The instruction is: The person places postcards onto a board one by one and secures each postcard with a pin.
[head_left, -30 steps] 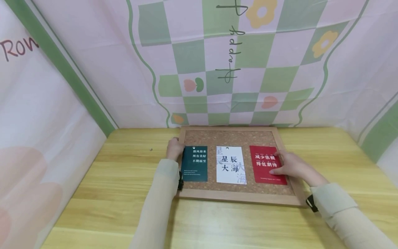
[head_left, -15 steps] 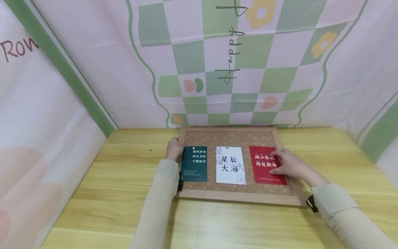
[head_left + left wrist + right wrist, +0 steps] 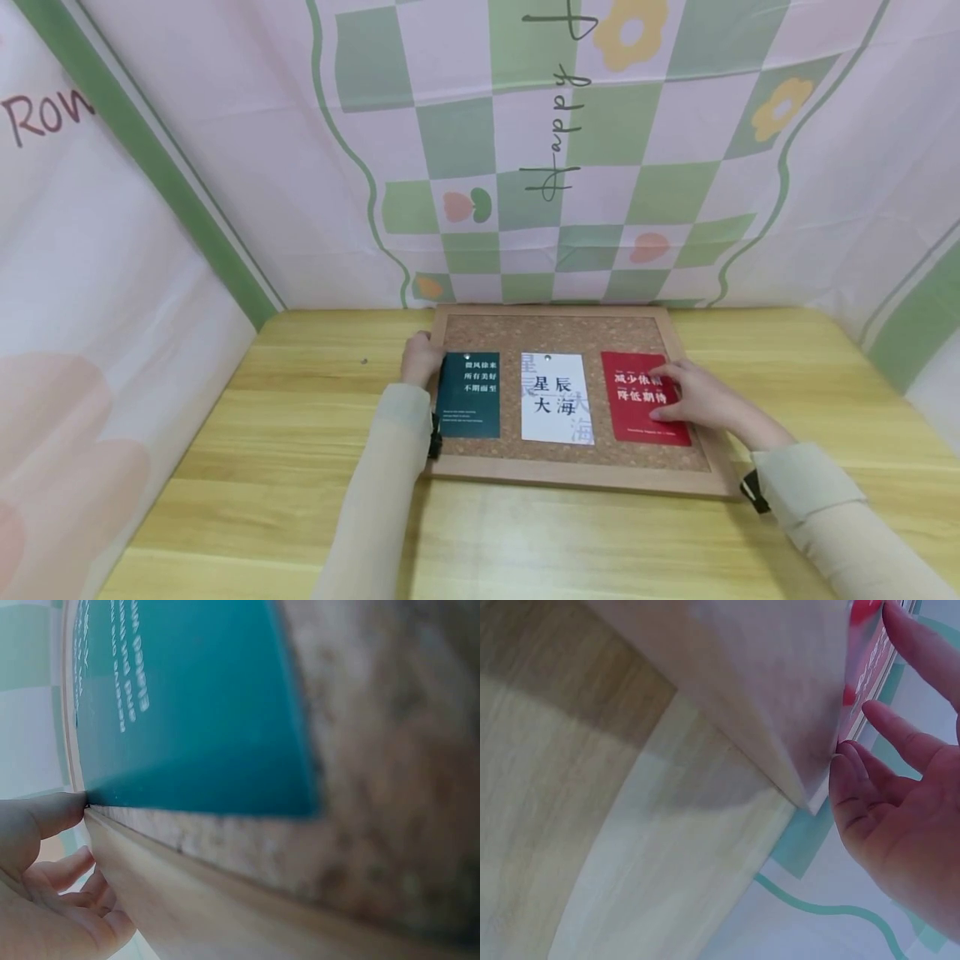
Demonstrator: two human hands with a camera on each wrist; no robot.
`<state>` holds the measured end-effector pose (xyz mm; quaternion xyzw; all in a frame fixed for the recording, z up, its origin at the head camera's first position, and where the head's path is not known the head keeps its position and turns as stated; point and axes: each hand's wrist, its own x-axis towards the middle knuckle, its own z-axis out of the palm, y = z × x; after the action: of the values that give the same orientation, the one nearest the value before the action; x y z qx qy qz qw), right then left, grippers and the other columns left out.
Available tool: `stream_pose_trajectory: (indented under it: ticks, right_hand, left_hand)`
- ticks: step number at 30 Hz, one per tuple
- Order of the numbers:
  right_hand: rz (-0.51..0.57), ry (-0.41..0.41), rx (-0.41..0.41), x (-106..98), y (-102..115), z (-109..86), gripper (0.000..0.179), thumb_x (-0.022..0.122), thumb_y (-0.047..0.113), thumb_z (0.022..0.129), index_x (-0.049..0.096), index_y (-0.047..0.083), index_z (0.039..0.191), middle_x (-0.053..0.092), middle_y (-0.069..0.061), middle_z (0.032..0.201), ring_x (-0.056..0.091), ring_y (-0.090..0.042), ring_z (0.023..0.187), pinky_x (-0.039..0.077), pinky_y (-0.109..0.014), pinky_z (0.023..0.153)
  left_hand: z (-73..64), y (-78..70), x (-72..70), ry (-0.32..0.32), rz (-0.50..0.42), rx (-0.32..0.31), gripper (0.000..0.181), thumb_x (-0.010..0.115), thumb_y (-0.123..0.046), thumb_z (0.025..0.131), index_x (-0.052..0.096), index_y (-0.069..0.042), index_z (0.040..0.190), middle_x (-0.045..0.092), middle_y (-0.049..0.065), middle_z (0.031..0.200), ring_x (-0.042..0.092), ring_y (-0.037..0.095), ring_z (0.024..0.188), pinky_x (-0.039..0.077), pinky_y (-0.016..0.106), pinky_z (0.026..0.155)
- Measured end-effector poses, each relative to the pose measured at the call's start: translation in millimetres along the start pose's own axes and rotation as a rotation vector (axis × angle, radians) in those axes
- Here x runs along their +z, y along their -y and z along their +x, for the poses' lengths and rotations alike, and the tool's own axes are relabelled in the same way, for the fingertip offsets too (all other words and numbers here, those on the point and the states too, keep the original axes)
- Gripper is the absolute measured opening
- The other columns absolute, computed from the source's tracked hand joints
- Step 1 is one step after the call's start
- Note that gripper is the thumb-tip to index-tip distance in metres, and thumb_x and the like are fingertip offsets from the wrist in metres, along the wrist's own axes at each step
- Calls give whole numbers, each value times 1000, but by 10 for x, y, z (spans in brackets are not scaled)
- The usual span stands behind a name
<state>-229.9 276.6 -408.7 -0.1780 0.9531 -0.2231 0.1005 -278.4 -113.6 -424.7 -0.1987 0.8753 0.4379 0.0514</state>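
A wood-framed corkboard [image 3: 555,333] stands on the table near the wall. Three cards are on its face: a dark green card [image 3: 471,396] at left, a white card [image 3: 557,400] in the middle and a red card [image 3: 647,421] at right. Small round pins show near the tops of the green and white cards. My left hand [image 3: 422,358] grips the board's left edge, its thumb beside the green card and its other fingers curled at the frame's side. On the right, my right hand [image 3: 712,402] touches the red card with thumb and fingertips spread apart, covering part of it.
The wooden table [image 3: 262,450] extends in front and to both sides of the board. A tiny grey object [image 3: 364,361] lies left of my left hand. A printed cloth [image 3: 555,192] with green checks hangs behind the table.
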Motion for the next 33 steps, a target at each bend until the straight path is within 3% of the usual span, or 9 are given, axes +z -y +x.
stream_pose_trajectory:
  ticks: [11, 28, 33]
  right_hand:
    - [-33, 9, -15, -10, -37, 16, 75, 79, 27, 75, 47, -14, 129, 35, -43, 135, 35, -62, 120, 34, -71, 96]
    - [-48, 10, -21, 5, -58, 0, 80, 79, 29, 75, 44, -16, 131, 35, -43, 137, 32, -63, 122, 32, -73, 97]
    - [-49, 10, -20, 11, -56, -5, 80, 78, 30, 75, 44, -17, 131, 35, -43, 137, 32, -63, 122, 31, -73, 98]
  left_hand:
    - [8, -21, -18, 14, -27, -12, 44, 49, -14, 97, 45, 1, 138, 53, 22, 135, 55, 33, 122, 48, 47, 101]
    - [-18, 14, -57, 11, -52, 54, 41, 54, -13, 96, 48, 4, 133, 54, 22, 134, 53, 34, 122, 46, 45, 102]
    - [-20, 23, -92, 19, -18, 62, 42, 56, -14, 95, 49, 4, 132, 55, 22, 133, 54, 34, 122, 48, 45, 100]
